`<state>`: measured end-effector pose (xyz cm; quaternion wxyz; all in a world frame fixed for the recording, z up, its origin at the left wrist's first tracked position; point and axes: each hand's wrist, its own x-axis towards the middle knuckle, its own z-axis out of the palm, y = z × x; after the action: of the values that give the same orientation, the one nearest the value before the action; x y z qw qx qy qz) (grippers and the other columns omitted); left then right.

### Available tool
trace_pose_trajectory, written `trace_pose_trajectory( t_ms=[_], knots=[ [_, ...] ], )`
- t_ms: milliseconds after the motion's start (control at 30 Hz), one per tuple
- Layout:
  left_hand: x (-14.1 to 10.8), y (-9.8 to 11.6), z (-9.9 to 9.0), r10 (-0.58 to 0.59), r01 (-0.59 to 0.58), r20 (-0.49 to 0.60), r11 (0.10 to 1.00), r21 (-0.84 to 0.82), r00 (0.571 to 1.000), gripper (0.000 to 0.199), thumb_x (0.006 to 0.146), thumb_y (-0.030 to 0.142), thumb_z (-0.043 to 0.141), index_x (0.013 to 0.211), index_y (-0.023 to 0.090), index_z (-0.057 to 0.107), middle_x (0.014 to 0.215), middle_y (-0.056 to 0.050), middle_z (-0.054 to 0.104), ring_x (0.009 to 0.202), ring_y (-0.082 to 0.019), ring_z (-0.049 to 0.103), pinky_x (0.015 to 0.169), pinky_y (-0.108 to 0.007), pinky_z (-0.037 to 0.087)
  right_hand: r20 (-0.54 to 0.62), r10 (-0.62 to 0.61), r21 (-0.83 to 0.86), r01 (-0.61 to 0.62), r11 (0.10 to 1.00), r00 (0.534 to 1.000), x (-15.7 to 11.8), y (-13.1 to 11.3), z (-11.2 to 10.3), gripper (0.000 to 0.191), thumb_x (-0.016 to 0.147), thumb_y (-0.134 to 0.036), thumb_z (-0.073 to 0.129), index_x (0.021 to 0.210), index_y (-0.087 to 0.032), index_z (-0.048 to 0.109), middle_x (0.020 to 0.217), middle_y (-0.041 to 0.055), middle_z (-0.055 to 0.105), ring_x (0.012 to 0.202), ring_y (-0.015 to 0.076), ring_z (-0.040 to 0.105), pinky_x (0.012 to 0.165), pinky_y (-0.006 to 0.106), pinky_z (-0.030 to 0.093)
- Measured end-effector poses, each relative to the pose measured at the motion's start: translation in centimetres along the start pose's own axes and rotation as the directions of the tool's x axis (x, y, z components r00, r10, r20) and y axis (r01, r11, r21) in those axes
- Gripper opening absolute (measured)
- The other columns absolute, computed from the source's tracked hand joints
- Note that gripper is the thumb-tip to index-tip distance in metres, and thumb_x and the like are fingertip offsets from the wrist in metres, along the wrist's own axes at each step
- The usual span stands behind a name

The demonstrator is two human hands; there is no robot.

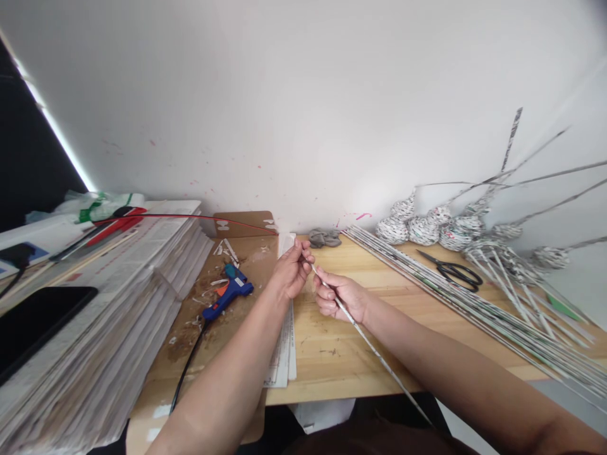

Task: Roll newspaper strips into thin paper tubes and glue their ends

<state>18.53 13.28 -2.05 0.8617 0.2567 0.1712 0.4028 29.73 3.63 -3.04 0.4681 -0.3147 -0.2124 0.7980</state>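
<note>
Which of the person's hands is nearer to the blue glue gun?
The left hand: it is to the right of the blue glue gun. The right hand is farther off on that same side, beyond the left hand.

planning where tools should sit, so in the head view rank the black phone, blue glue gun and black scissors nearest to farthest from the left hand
From the left hand:
1. Blue glue gun, close by on the left.
2. Black scissors, over on the right.
3. Black phone, at the far left.
</note>
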Motion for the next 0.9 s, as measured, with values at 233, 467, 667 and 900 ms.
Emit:
trace_pose_trajectory(
  t_ms=[233, 467, 667, 900],
  knots=[
    [0.0, 0.2, 0.1, 0.026, -0.026, -0.078, 1.000, -0.005, 0.997, 0.021, 0.087, 0.028, 0.053, 0.082, 0.009, 0.060, 0.060, 0.001, 0.050, 0.049, -0.004, 0.053, 0.037, -0.008, 0.040, -0.080, -0.022, -0.179, 0.008, 0.984, 0.997, -0.6, 0.7, -0.4, 0.038, 0.088, -0.050, 0.045, 0.067, -0.020, 0.039, 0.042, -0.0083, 0.033, 0.036, 0.0078, 0.028, 0.042, 0.022, 0.019],
    [0.5, -0.1, -0.2, 0.086, -0.080, -0.217, 0.996, 0.032, 0.972, 0.023, 0.089, 0.027, 0.050, 0.080, 0.009, 0.060, 0.057, 0.001, 0.052, 0.049, -0.005, 0.055, 0.040, -0.009, 0.045, -0.038, -0.622, -0.999, -0.015, 0.042, 0.782, -2.2, 0.6, 0.1, 0.039, 0.084, -0.054, 0.049, 0.069, -0.019, 0.050, 0.055, -0.0016, 0.048, 0.050, 0.0111, 0.042, 0.052, 0.025, 0.026],
    [0.5, 0.1, -0.1, 0.069, -0.063, -0.213, 0.997, 0.036, 0.975, 0.022, 0.089, 0.026, 0.050, 0.085, 0.008, 0.062, 0.060, 0.000, 0.055, 0.054, -0.006, 0.060, 0.043, -0.009, 0.048, -0.075, -0.511, -0.941, 0.109, 0.321, 0.856, -1.2, -0.4, 0.6, 0.041, 0.091, -0.053, 0.034, 0.076, -0.019, 0.051, 0.051, -0.0033, 0.043, 0.043, 0.0105, 0.040, 0.048, 0.024, 0.029],
    [0.5, 0.1, -0.1, 0.084, -0.075, -0.198, 0.996, 0.054, 0.977, 0.021, 0.088, 0.026, 0.052, 0.080, 0.009, 0.062, 0.059, 0.000, 0.055, 0.053, -0.007, 0.060, 0.044, -0.011, 0.049, -0.052, -0.546, -0.932, 0.156, 0.326, 0.836, -0.3, -0.4, 0.0, 0.034, 0.085, -0.052, 0.049, 0.078, -0.019, 0.054, 0.055, -0.0025, 0.047, 0.049, 0.0110, 0.042, 0.049, 0.024, 0.031]
  ],
)
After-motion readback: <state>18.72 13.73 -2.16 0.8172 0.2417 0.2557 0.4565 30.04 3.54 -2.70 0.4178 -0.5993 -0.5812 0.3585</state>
